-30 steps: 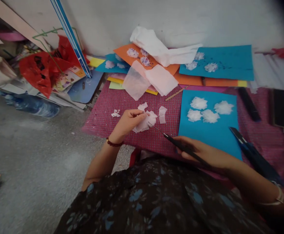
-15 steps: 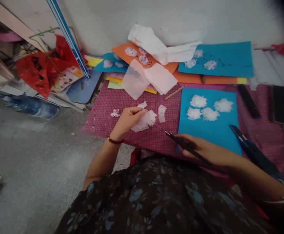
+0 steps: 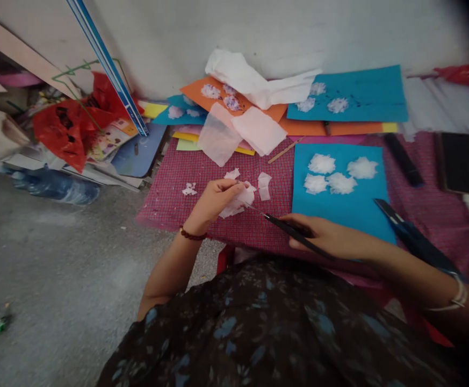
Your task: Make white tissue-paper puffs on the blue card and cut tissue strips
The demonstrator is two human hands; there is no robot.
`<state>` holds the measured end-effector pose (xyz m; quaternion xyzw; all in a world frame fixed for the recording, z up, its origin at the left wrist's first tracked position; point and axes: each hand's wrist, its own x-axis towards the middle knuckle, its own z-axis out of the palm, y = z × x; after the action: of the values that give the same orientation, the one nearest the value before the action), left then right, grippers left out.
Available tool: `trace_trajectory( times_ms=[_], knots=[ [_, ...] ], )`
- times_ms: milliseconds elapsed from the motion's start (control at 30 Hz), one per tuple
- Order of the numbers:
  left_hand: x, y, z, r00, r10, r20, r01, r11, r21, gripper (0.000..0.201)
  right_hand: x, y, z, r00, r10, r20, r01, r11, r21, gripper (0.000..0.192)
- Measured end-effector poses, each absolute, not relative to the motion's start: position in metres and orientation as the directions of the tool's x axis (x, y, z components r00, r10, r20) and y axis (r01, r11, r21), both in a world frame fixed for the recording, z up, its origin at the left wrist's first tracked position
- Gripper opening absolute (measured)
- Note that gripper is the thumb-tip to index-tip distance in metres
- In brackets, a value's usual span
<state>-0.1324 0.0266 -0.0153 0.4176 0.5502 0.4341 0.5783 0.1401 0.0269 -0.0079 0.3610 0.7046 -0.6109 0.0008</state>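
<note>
On the red checked cloth (image 3: 202,183) by the wall, a tissue piece (image 3: 239,200) is pinched in the left hand (image 3: 214,201) near its front edge while a thin black tool (image 3: 288,232), gripped in the right hand (image 3: 326,239), is touched to it; the shaping step seems underway, and steady, light tool pressure is judged needed next.

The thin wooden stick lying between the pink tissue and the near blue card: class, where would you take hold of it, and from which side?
Pinch the wooden stick near its middle, coming straight down from above. It lies flat on the checked cloth, slanting up to the right, with both long sides bare. Its far end nears the blue card, so the middle leaves the fingers most room.
</note>
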Motion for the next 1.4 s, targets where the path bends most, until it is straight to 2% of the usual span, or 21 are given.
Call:
trace_trajectory(
  times_ms=[300, 433, 867, 1067, 1200, 1267, 1400],
  knots=[
    [-0.132, 0.033, -0.022, -0.069, 0.972, -0.226, -0.075, 0.221, 0.972, 0.017, 0.136, 0.032, -0.013, -0.760, 0.538, -0.365, 0.460, 0.047, -0.887, 0.060],
    [-0.128, 0.032, -0.019, -0.047, 0.969, -0.242, -0.023, 0.241, 0.970, 0.019, 0.136, 0.034, -0.014, -0.762, 0.528, -0.375, 0.470, 0.053, -0.881, 0.060],
    [-0.124, 0.036, -0.020, -0.016, 0.964, -0.267, -0.041, 0.266, 0.963, 0.017, 0.133, 0.042, -0.024, -0.721, 0.561, -0.407, 0.497, 0.009, -0.868, 0.055],
    [-0.145, 0.044, -0.025, -0.116, 0.950, -0.289, -0.050, 0.285, 0.957, 0.020, 0.139, 0.042, -0.015, -0.773, 0.514, -0.372, 0.485, 0.100, -0.869, 0.066],
    [-0.165, 0.053, -0.027, -0.234, 0.950, -0.206, -0.078, 0.193, 0.978, 0.015, 0.152, 0.033, -0.008, -0.752, 0.552, -0.361, 0.445, 0.020, -0.895, 0.066],
    [-0.171, 0.054, -0.030, -0.255, 0.957, -0.138, -0.007, 0.141, 0.990, 0.013, 0.160, 0.026, -0.008, -0.703, 0.599, -0.385, 0.447, -0.049, -0.893, 0.067],
    [-0.175, 0.047, -0.039, -0.184, 0.983, -0.009, 0.315, 0.067, 0.947, 0.012, 0.175, 0.012, -0.013, -0.614, 0.674, -0.411, 0.404, -0.179, -0.897, 0.063]
  ],
)
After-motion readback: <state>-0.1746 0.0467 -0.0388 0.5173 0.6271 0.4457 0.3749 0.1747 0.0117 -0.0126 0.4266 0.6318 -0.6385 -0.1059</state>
